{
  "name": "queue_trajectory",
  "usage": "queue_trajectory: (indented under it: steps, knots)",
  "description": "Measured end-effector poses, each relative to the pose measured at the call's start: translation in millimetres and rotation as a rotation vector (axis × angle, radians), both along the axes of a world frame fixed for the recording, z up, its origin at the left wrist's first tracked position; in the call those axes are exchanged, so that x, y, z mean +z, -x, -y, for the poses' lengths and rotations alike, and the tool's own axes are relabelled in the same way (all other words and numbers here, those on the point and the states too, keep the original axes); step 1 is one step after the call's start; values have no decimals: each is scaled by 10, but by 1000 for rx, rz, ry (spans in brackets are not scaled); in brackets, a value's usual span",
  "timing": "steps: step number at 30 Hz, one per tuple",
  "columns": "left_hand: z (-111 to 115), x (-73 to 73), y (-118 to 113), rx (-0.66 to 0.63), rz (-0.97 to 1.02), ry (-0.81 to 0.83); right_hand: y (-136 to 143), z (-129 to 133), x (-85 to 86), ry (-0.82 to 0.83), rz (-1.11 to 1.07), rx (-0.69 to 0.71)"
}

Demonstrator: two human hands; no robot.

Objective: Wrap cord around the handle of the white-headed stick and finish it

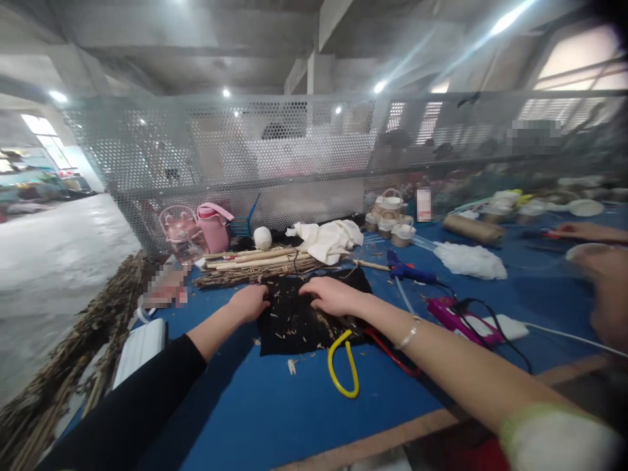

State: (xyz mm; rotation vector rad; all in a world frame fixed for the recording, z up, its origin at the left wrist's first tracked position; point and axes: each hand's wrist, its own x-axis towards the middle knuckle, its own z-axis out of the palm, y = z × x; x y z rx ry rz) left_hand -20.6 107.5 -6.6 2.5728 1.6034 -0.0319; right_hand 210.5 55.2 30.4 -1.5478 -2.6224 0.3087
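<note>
A black cloth (289,327) strewn with pale shavings and small plant scraps lies on the blue tabletop. My left hand (250,303) is at its upper left edge, fingers bent and seemingly pinching the cloth. Over the cloth's middle, my right hand (333,296) has curved fingers with the thumb apart; nothing shows between them. Below the right wrist lies a cutting tool with a yellow loop handle (330,373) and a red handle (392,353); its metal head is partly hidden. Behind both hands rests a bundle of dry sticks (260,265).
A white cloth (333,241), a white ball (262,238) and a pink bottle (213,229) stand toward the mesh partition (235,144). To the right are a blue glue gun (409,269), a magenta device (461,320) with cords, and another person's blurred hand (601,275).
</note>
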Motion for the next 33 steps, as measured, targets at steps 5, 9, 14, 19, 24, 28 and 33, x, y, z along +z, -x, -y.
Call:
queue_trajectory:
  steps: [5,9,14,19,24,28,33]
  knots:
    - [27,-42,95,-20,69,26,349,-410,38,194,55,125]
    - [-46,-70,97,-21,108,59,315,-666,182,304,-15,106]
    - [-147,-88,136,-44,147,108,204,-1207,630,299,-160,-14]
    - [-197,-82,170,-42,174,130,158,-1878,1081,-46,-280,-282]
    - [-183,-96,131,-13,178,96,286,-1820,837,-141,-202,-322]
    - [-90,-78,62,43,132,44,296,-1081,495,-96,-126,-181]
    - [78,42,137,90,35,41,-154,251,238,-77,97,-271]
